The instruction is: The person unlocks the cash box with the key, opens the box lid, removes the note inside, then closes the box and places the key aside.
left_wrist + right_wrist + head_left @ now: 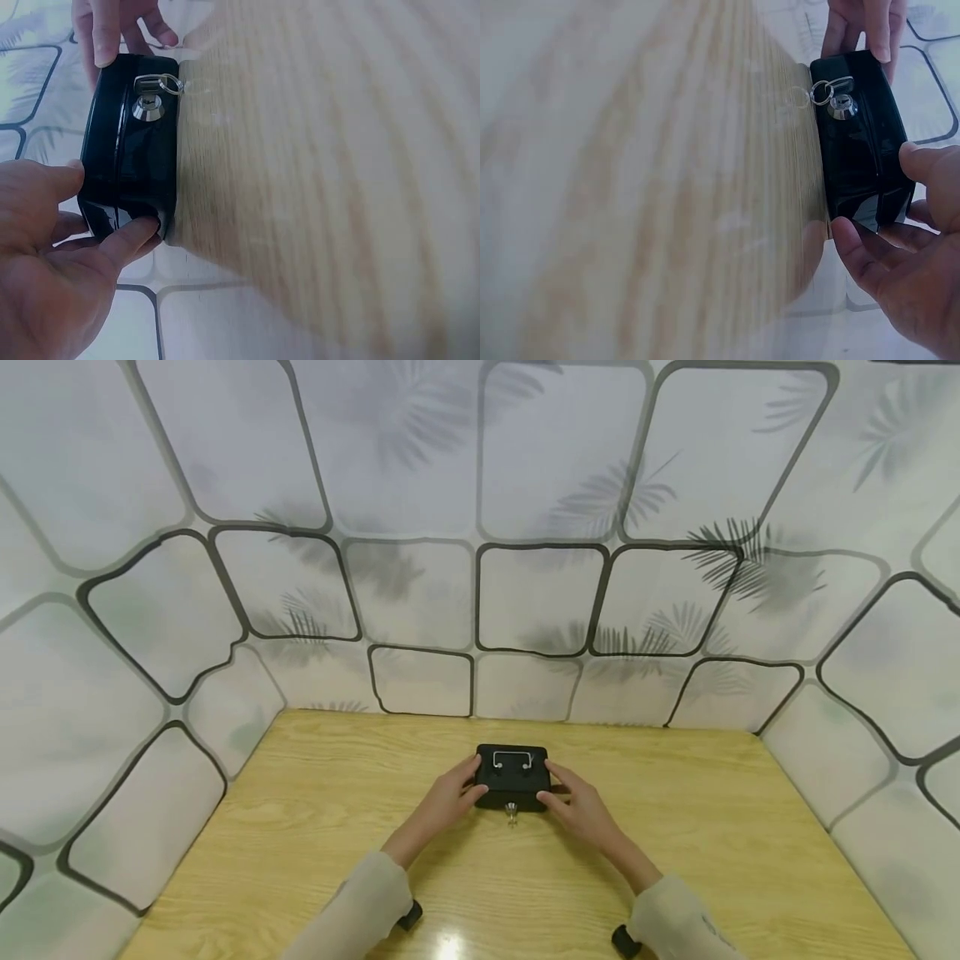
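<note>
A small black cash box [512,783] with a silver wire handle [512,753] on its lid sits on the wooden table, its lid down. From its front, a silver lock [148,107] sticks out with a key [842,84] in it and a ring hanging from the key. My left hand [448,792] grips the left end of the box, and my right hand [583,806] grips the right end. Digits of each hand lie at the lid's edge and low on the end wall, seen closely in both wrist views. Some fingers are hidden behind the box.
The light wooden table [337,810] extends around the box and reflects a bright light near the front. Pale curtain-like walls [420,593] with a dark grid and leaf pattern stand at the back and both sides. Black straps [408,915] sit at the sleeve cuffs.
</note>
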{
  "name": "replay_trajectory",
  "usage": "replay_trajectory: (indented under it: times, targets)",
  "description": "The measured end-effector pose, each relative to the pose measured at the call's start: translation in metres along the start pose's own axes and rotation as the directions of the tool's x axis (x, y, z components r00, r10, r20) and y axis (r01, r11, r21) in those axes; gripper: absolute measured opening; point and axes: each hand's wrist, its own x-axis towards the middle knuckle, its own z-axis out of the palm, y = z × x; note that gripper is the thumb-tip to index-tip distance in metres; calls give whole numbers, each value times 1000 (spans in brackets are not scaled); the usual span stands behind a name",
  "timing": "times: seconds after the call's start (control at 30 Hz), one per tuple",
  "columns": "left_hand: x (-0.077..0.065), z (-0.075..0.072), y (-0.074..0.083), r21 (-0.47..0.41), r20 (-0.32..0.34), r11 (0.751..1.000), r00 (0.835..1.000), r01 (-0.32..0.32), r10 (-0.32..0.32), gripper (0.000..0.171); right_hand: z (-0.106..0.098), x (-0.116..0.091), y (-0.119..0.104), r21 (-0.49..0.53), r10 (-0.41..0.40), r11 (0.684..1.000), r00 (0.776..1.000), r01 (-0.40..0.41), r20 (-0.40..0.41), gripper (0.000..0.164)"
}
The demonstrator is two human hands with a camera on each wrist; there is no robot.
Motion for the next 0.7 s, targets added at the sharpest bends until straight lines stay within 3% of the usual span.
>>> replay_trajectory:
  times: [0.2, 0.7]
  targets:
    - [-8, 0, 2, -19, -3, 1000, 1000, -8, 8, 61, 3, -7, -6, -4, -26, 1000, 999, 26, -19, 60]
    - [-24, 0, 5, 8, -18, 1000, 1000, -3, 3, 61, 7, -15, -12, 21, -3, 1000, 1000, 3, 3, 60]
